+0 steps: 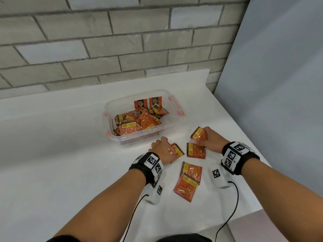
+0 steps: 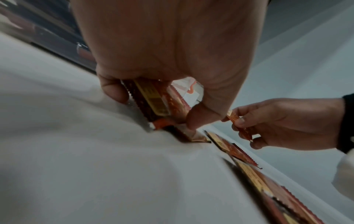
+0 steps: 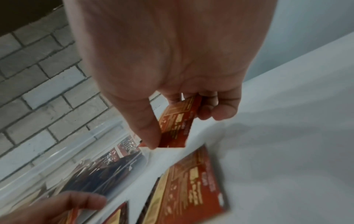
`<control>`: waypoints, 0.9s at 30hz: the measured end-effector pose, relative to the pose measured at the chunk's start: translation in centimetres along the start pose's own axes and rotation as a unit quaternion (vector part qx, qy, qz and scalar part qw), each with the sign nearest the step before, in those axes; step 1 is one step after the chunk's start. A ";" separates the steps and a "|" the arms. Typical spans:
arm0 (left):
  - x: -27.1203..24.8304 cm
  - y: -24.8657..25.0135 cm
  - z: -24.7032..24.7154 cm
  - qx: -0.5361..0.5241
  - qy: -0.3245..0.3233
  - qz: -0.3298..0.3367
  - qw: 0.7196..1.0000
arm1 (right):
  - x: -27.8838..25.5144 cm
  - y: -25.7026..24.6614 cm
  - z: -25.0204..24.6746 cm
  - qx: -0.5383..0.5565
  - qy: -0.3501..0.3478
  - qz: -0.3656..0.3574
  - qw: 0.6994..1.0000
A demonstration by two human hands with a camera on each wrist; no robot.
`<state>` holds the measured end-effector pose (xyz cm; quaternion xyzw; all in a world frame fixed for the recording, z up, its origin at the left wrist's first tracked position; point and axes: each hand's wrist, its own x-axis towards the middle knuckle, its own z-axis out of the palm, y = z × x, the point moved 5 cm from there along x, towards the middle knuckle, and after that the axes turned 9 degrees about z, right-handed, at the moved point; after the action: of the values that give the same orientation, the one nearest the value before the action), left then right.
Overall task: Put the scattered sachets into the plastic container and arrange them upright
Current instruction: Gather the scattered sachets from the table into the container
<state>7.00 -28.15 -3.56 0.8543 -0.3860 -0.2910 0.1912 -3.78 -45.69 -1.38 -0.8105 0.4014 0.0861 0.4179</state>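
Head view shows each hand, left hand (image 1: 161,147) and right hand (image 1: 208,137), pinching thin, light, crinkly, probably slippery sachets (image 1: 199,134), best gripped by their sealed edges.

White counter (image 1: 70,154) (bare stretch) meets grey brick wall (image 1: 104,41).

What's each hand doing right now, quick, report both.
Left hand: closed, gripping sachets low at the white counter.
Right hand: closed, pinching one sachet between thumb and fingers, raised off the counter.
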 end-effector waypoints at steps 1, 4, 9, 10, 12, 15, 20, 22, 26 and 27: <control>0.0 0.0 0.0 -0.005 0.001 -0.003 1.000 | -0.1 0.1 0.0 0.005 -0.001 0.002 1.000; 0.0 0.3 0.5 0.041 -0.008 0.002 0.999 | -0.5 0.5 0.9 -0.033 -0.020 -0.006 0.999; -0.2 1.0 0.9 0.104 0.003 0.016 0.994 | -0.7 1.3 2.4 -0.273 0.011 -0.006 0.962; -0.2 1.0 0.8 0.106 0.006 0.016 0.994 | -0.9 1.2 2.4 -0.274 0.016 -0.005 0.962; -0.3 1.1 0.6 0.096 0.013 0.016 0.995 | -1.2 1.0 2.2 -0.243 0.016 -0.008 0.970; -0.8 1.2 0.7 0.047 0.016 0.016 0.999 | -1.9 0.8 1.6 -0.185 -0.004 -0.008 0.983; -2.9 0.6 0.1 -0.034 -0.047 0.064 0.996 | -4.2 0.5 1.6 -0.114 -0.078 -0.013 0.990; -4.4 1.8 0.5 -0.014 -0.105 0.128 0.986 | -5.3 0.5 2.6 -0.127 -0.130 -0.019 0.983; -6.6 4.0 3.9 0.116 -0.201 0.226 0.946 | -6.4 0.5 4.4 -0.210 -0.149 -0.036 0.966; -6.7 4.0 4.5 0.143 -0.206 0.233 0.940 | -6.3 0.5 4.6 -0.224 -0.141 -0.042 0.963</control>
<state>-1.61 -25.96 -2.43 0.6803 -0.6424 -0.3498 0.0458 -7.45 -38.77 -1.58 -0.8794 0.2741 0.2695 0.2809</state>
